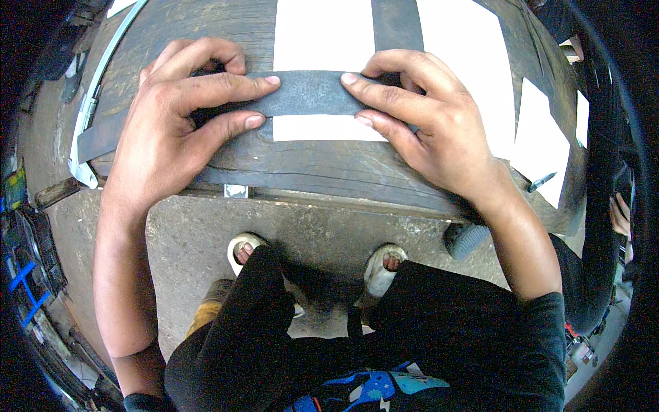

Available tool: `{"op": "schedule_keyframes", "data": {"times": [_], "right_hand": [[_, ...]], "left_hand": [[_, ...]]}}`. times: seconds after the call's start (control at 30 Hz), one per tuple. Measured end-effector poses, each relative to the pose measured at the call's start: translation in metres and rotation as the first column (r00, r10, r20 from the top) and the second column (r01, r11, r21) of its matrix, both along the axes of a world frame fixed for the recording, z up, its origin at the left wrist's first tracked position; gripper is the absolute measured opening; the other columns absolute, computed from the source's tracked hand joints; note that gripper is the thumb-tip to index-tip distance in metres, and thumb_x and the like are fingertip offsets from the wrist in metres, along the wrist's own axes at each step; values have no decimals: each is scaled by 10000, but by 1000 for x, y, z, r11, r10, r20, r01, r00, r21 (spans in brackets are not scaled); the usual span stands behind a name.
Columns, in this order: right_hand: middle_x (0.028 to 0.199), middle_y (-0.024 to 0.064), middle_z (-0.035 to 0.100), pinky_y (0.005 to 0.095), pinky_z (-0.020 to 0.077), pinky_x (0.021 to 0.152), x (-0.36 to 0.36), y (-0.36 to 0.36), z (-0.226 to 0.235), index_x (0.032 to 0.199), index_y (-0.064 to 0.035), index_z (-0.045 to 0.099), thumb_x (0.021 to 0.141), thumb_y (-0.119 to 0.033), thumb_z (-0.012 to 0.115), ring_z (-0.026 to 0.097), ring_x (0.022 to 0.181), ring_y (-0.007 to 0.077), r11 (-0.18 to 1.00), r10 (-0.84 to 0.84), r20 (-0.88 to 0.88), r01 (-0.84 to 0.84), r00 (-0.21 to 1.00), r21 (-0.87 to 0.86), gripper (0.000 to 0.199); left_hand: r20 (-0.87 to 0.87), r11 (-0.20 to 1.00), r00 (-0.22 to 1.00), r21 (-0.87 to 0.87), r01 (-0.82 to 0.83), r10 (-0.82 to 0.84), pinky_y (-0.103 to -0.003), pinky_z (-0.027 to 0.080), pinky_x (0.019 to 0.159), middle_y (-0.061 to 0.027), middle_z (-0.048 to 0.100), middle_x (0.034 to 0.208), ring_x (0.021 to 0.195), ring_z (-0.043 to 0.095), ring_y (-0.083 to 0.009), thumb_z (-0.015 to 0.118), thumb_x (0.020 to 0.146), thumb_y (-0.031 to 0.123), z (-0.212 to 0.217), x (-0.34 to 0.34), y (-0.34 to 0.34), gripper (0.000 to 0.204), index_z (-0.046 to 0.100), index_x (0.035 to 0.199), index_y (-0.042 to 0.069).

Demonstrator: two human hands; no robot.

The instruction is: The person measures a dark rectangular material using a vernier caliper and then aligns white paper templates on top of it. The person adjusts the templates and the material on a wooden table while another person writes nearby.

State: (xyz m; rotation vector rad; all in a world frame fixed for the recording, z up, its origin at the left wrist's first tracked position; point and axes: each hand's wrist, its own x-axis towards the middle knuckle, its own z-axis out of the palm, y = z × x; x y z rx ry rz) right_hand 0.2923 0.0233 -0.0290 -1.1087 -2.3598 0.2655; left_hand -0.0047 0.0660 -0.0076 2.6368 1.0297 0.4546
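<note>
A dark grey flat strip lies crosswise over a white sheet of paper on the wooden table. The sheet's lower edge shows below the strip. My left hand pinches the strip's left side, with index fingertip along its upper edge and thumb at its lower edge. On the right side, my right hand grips it the same way. Its other fingers are curled behind. Past my left hand, a dark strip end reaches the table's left edge; my hand hides whether it is the same piece.
A second white sheet lies right of a dark band. Farther right, a pen rests on a smaller sheet. A pale green metal bar runs along the left. Another person's hand shows at the right rim.
</note>
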Motion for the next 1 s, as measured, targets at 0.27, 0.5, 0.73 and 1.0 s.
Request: {"op": "schedule_keyframes", "data": {"times": [0.27, 0.5, 0.73, 1.0], "right_hand": [[1141, 33, 654, 330, 479, 730, 0, 1, -1, 1221, -136, 761, 800, -55, 787, 530, 802, 192, 999, 7, 33, -9, 999, 34, 430], [1136, 31, 655, 332, 477, 732, 1, -1, -1, 1223, -140, 761, 797, -53, 787, 530, 802, 194, 1000, 8, 26, -8, 1000, 26, 435], [1143, 33, 658, 332, 477, 732, 1, -1, -1, 1219, -140, 762, 799, -51, 786, 526, 800, 193, 1000, 3, 35, -4, 999, 24, 430], [1149, 35, 662, 330, 477, 737, 0, -1, -2, 1212, -133, 764, 803, -45, 784, 533, 818, 195, 1000, 4, 29, -5, 1000, 30, 419]], "left_hand": [[-18, 1000, 1000, 28, 9, -9, -415, 471, 951, -80, 657, 1127, 1077, 610, -279, 808, 763, 156, -1, -1, -1, 397, 794, 1160, 153], [-2, 993, 1000, 121, -3, 4, -407, 488, 941, -85, 658, 1153, 1077, 616, -285, 775, 798, 155, -7, 0, -8, 389, 785, 1187, 168], [-5, 988, 1000, 153, -12, 13, -402, 506, 940, -89, 664, 1176, 1097, 619, -292, 774, 801, 131, -11, -1, -11, 385, 790, 1182, 175], [-4, 986, 1000, 168, -19, 20, -409, 510, 942, -90, 675, 1156, 1099, 626, -297, 787, 796, 117, -11, 0, -12, 396, 793, 1185, 194]]}}
